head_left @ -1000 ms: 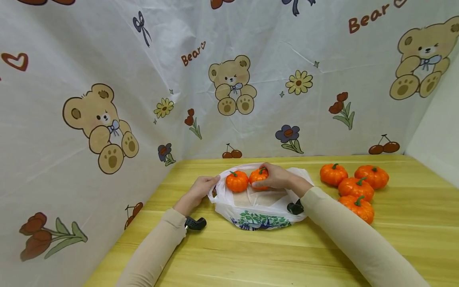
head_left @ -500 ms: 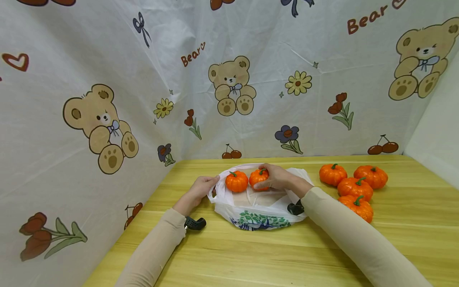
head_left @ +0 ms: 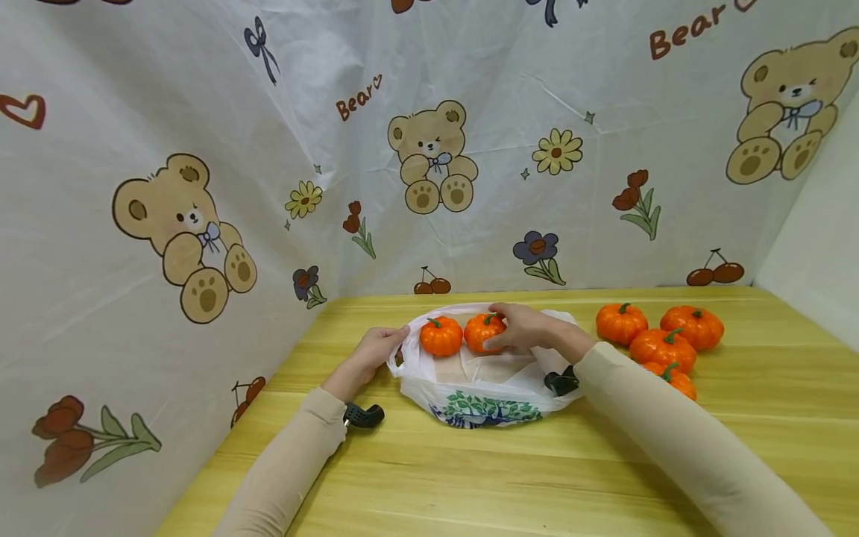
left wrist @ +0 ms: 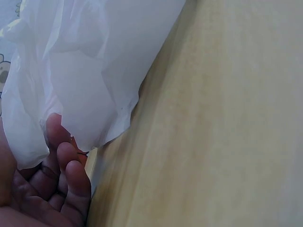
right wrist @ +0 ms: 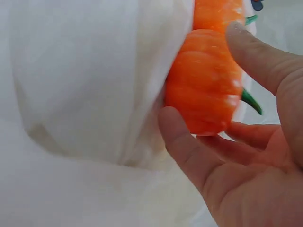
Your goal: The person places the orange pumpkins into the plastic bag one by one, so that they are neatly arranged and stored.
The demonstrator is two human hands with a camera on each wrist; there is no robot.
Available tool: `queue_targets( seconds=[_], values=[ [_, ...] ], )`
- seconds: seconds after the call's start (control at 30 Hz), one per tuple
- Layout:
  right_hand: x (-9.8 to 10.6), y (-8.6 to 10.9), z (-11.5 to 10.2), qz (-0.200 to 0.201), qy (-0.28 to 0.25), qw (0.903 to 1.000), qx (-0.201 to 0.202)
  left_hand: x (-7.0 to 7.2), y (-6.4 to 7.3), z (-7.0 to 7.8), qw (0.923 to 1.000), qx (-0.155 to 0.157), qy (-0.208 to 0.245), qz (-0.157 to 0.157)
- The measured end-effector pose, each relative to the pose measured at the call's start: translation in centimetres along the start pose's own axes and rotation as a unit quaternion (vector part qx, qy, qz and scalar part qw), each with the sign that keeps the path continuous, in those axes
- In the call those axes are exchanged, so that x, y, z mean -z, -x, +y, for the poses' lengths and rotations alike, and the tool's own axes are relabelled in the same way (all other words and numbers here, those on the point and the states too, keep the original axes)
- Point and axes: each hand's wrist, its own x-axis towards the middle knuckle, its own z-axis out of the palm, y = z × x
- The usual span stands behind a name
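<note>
A white plastic bag (head_left: 429, 380) with a green tree print lies on the table, its mouth spread wide. My left hand (head_left: 376, 352) pinches the bag's left rim by the handle; the left wrist view shows its curled fingers (left wrist: 78, 179) at the plastic. Two small orange pumpkins with green stems sit side by side inside, the left pumpkin (head_left: 441, 337) and the right pumpkin (head_left: 479, 333). My right hand (head_left: 530, 328) reaches over the bag's right side. Its spread fingers (right wrist: 189, 156) surround the right pumpkin (right wrist: 203, 85) loosely, without a firm grip.
Several more orange pumpkins (head_left: 663, 350) stand clustered on the wooden table (head_left: 429, 477) right of the bag, partly behind the right sleeve. A bear-printed sheet (head_left: 322, 149) hangs behind and left of the table. Dark wrist devices (head_left: 365, 416) sit by both cuffs.
My right hand has drawn slightly right, and its fingers have loosened from the right pumpkin, which stays beside the other. The left hand keeps its hold on the bag's rim.
</note>
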Motion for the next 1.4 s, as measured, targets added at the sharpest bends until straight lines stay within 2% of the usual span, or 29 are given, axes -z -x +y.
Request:
queue_targets(
  seconds=[0.23, 0.6, 0.87, 1.1, 1.23, 1.4],
  values=[
    [1.7, 2.1, -0.7, -0.012, -0.006, 0.9998, 0.016, 0.1, 0.2, 0.6, 1.0, 0.002, 0.0, 0.0],
    [4.1, 8.0, -0.9, -0.006, 0.015, 0.9983, 0.056, -0.1, 0.4, 0.1, 0.9998, 0.014, 0.011, -0.005],
    [6.0, 12.0, 0.3, 0.023, 0.039, 0.9966, 0.069, -0.2, 0.3, 0.2, 0.9998, 0.012, 0.009, -0.008],
    [7.0, 14.7, 1.8, 0.048, 0.04, 0.993, 0.1, -0.2, 0.5, 0.3, 0.9997, 0.02, 0.014, -0.006],
    [7.6, 16.3, 2.6, 0.056, 0.029, 0.994, 0.09, -0.1, 0.4, 0.2, 0.9997, 0.02, 0.016, -0.006],
    [8.2, 17.9, 4.0, 0.081, 0.034, 0.9914, 0.097, -0.1, 0.2, 0.2, 0.9997, 0.017, 0.014, -0.006]
  ],
)
